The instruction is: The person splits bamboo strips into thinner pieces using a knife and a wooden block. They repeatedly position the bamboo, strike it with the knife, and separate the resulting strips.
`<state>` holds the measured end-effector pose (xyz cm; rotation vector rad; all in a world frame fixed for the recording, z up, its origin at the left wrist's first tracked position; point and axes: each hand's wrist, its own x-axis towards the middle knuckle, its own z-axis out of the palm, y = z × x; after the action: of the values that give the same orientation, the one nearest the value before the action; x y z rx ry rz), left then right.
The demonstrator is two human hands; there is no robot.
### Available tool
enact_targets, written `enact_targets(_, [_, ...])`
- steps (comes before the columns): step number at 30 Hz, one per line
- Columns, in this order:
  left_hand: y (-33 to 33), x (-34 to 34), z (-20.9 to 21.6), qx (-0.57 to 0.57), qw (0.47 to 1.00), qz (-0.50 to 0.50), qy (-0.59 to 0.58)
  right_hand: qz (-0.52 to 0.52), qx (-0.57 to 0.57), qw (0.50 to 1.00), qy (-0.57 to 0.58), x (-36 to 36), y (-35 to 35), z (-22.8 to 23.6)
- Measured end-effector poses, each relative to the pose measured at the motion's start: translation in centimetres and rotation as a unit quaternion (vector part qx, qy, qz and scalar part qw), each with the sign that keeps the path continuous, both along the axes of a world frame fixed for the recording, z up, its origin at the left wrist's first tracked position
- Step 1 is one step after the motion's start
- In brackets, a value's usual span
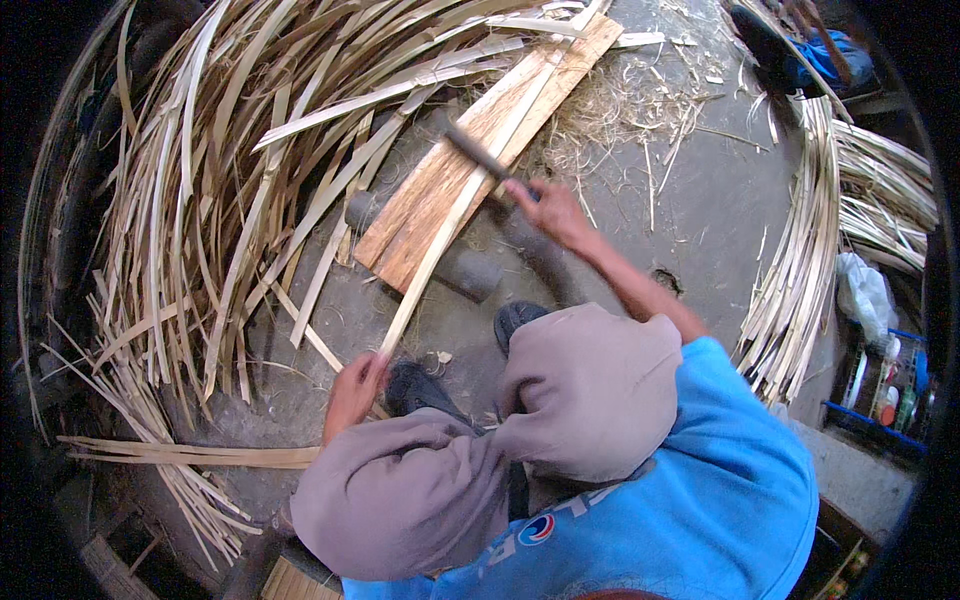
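Note:
My left hand [352, 392] is closed around the near end of a long pale bamboo strip [424, 275], beside my left knee. The strip runs away from me along a worn wooden board [402, 232], which slants to the far right. My right hand [552, 213] grips the handle of a dark-bladed knife [474, 150]. Its blade lies across the strip and the board, slightly blurred; whether it touches the strip I cannot tell. Under the board's near part shows a dark round block [468, 275].
A large heap of loose strips [215, 190] fills the left. Thin shavings [625, 115] litter the floor past the board. At the right lie a bundle of strips [805, 250], a white plastic bag [866, 298] and a blue-rimmed basket [880, 395] with bottles.

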<state>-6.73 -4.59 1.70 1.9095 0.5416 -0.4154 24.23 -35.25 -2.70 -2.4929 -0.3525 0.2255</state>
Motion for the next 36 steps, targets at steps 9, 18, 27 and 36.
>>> enact_targets(9, [1.9, -8.6, -5.8, 0.156, 0.982, 0.050, 0.091, 0.063, -0.031, 0.995, 0.073, 2.6, -6.1, 1.8])
enact_targets(18, [-2.6, -3.4, -2.7, 0.153, 0.965, 0.028, -0.210, -0.067, 0.040, 0.995, 0.066, 5.6, -4.3, 0.0])
enact_targets(27, [-3.3, 2.2, 0.0, 0.195, 0.977, 0.036, -0.076, 0.171, 0.031, 0.985, 0.024, -10.3, -2.5, 1.0])
enact_targets(36, [-3.6, 1.5, 0.8, 0.246, 0.967, 0.020, -0.057, 0.068, -0.020, 0.997, 0.037, -1.5, -3.9, 2.0])
